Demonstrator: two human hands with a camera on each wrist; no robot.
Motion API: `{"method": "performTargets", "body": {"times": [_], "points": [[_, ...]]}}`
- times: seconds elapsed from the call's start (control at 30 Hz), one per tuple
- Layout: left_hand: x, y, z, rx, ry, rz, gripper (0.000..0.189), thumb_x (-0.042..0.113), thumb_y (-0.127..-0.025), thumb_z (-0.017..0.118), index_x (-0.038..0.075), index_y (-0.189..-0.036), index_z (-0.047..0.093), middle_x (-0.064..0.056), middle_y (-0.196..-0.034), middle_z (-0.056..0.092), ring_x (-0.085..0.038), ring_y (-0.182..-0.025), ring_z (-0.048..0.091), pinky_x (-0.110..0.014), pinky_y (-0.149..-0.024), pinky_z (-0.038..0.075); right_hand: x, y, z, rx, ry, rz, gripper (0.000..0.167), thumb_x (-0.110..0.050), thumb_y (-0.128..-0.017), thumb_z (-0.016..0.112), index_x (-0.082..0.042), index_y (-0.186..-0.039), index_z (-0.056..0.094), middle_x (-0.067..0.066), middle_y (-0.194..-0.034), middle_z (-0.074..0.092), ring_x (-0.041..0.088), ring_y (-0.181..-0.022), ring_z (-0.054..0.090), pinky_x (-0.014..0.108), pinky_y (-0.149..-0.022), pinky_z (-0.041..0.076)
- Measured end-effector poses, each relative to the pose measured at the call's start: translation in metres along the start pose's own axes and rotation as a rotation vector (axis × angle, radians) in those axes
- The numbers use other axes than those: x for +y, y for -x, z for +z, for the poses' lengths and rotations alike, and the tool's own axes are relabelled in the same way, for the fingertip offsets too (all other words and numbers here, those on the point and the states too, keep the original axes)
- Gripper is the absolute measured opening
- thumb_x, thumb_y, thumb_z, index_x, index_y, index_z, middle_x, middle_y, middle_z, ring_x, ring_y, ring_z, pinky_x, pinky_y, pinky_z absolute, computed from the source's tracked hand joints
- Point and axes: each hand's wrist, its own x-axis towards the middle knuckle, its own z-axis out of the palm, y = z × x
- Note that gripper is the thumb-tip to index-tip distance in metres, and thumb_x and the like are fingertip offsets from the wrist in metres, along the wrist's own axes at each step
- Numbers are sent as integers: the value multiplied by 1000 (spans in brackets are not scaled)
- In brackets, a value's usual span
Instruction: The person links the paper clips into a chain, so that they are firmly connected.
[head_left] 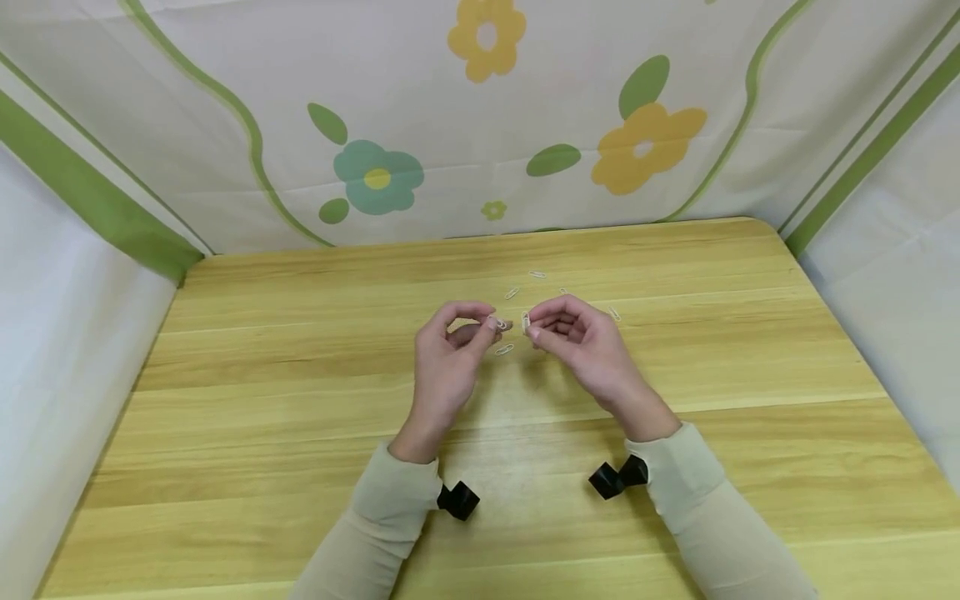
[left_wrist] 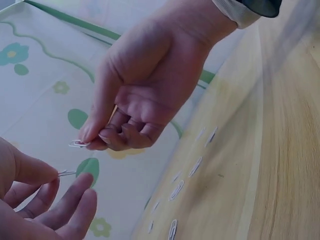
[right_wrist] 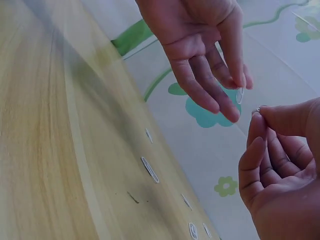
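Observation:
Both hands are raised a little above the wooden table, facing each other. A white paper clip [head_left: 502, 323] is pinched between thumb and index finger of my left hand [head_left: 448, 362]. Opposite it, my right hand [head_left: 596, 354] pinches a second white paper clip [head_left: 526, 322], also with thumb and index finger. In the left wrist view the left hand's clip [left_wrist: 67, 173] points toward the right hand's clip [left_wrist: 77, 144], with a gap between them. The left hand's other fingers are loosely extended in the right wrist view.
Several loose white paper clips lie on the wooden table [head_left: 300, 400], including one clip [head_left: 506, 349] just below the hands and another clip [head_left: 537, 274] farther back. A flower-patterned curtain [head_left: 465, 150] hangs behind the table's far edge.

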Motion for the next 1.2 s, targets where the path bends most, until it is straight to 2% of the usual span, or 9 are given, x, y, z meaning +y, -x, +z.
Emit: {"method": "performTargets", "body": {"times": [0.07,0.17,0.37,0.6,0.73,0.9,1.03,1.2], "points": [[0,0,0,-37,32,22,20,-8,-102,65,-6,-122,64,-13,-108,63,-39,-99,80,-35,-83,68,-1,0,-1,17,-4,-15,22,2,-100,71,5,-121,67,-3,-102,72,21,-96,71,34,-89,64],[-1,1,1,-83,30,48,24,-9,-104,60,-4,-128,58,-11,-109,57,-41,-98,80,-39,-83,68,-2,0,-1,16,-5,-22,21,2,-100,71,4,-121,66,-3,-102,71,17,-95,70,33,-88,63],[-3,2,1,-103,7,28,21,-10,-103,63,-4,-122,61,-20,-114,61,-36,-99,80,-43,-91,67,-4,0,-2,18,-6,-32,21,2,-100,71,5,-121,66,-3,-102,71,19,-95,70,30,-87,63],[-4,1,3,-75,-20,-8,10,-6,-100,70,-5,-109,67,-20,-112,69,-28,-97,79,-33,-89,66,-3,0,-4,20,-9,-32,21,2,-99,72,5,-120,67,-3,-101,72,22,-95,71,32,-87,64],[-5,1,3,-85,-12,-22,13,-9,-100,68,-7,-112,65,-19,-113,67,-35,-103,79,-33,-90,66,-3,0,-4,16,-10,-24,21,2,-99,72,5,-120,67,-4,-100,72,25,-96,71,33,-88,64],[-6,1,4,-118,13,-24,18,-11,-101,63,-7,-119,61,-15,-110,59,-43,-106,77,-35,-87,67,-3,1,-4,16,1,-21,21,1,-100,72,4,-120,68,-5,-100,72,22,-94,72,34,-88,64],[-8,0,4,-123,14,-23,22,-12,-100,63,-8,-121,60,-12,-108,57,-39,-102,77,-34,-83,67,-3,1,-4,13,12,-25,22,1,-100,73,5,-121,68,-4,-100,72,16,-93,72,33,-89,64],[-9,2,5,-127,-4,-23,24,-10,-98,68,-6,-122,63,-15,-110,64,-30,-96,77,-29,-78,65,-1,0,-4,2,52,-36,22,-1,-100,74,3,-120,69,2,-105,73,23,-96,72,31,-88,63]]}}
